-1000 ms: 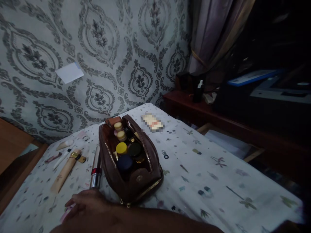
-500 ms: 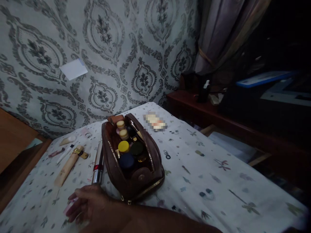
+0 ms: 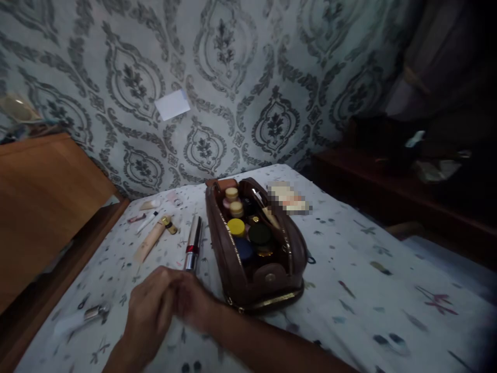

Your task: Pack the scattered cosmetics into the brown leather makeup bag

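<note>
My left hand (image 3: 149, 305) and my right hand (image 3: 190, 300) meet in front of the brown makeup bag (image 3: 219, 259). Both sets of fingers are closed together; whatever lies between them is hidden. Just beyond my knuckles lies a silver tube with a red band (image 3: 192, 248), beside the bag. The bag is unzipped. In it are a yellow-lidded jar (image 3: 235, 227), a dark blue lid (image 3: 243, 249), a dark green-black lid (image 3: 260, 234), small jars with beige lids (image 3: 236, 209) and brushes (image 3: 271, 217).
Left of the tube lie a beige squeeze tube (image 3: 150, 241), a small gold-capped bottle (image 3: 169, 225) and a white pen-like stick (image 3: 147, 221). A clear tube with a silver cap (image 3: 93, 312) is nearer me. A wooden panel (image 3: 50, 191) borders the left side; a pixelated flat item (image 3: 289, 198) lies behind the bag.
My left hand has come into view and joined my right hand. The pink item seen in my right hand earlier is now hidden. The view has turned left.
</note>
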`<state>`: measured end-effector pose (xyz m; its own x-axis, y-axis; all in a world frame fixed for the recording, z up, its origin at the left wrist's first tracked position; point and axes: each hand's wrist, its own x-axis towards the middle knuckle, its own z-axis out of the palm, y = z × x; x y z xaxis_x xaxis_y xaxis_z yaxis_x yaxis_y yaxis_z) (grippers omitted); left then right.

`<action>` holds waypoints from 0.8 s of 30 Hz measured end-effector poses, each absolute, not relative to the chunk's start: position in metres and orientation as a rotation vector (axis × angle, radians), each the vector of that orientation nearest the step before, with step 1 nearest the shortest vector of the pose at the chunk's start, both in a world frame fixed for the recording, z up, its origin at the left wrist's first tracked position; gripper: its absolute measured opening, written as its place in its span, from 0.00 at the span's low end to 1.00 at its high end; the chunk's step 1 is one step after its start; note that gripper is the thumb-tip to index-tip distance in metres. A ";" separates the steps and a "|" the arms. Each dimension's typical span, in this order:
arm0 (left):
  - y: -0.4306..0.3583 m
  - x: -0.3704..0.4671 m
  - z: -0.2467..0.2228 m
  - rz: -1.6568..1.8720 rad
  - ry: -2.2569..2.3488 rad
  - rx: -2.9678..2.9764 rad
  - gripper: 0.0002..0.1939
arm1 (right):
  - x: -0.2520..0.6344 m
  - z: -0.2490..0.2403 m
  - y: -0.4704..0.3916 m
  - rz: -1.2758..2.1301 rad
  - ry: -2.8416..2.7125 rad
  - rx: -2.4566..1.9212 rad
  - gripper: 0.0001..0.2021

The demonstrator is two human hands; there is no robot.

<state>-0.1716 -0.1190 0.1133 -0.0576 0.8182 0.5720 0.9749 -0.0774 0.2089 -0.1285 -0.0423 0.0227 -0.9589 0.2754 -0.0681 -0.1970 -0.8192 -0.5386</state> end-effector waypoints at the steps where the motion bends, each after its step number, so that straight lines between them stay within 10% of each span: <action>1: -0.118 -0.183 0.108 -0.856 -1.982 -1.854 0.12 | -0.129 0.023 -0.043 2.780 -0.762 -0.207 0.22; 24: -0.084 -0.317 0.040 -0.166 -2.604 -1.070 0.15 | -0.125 0.023 -0.040 2.846 -0.680 -0.213 0.22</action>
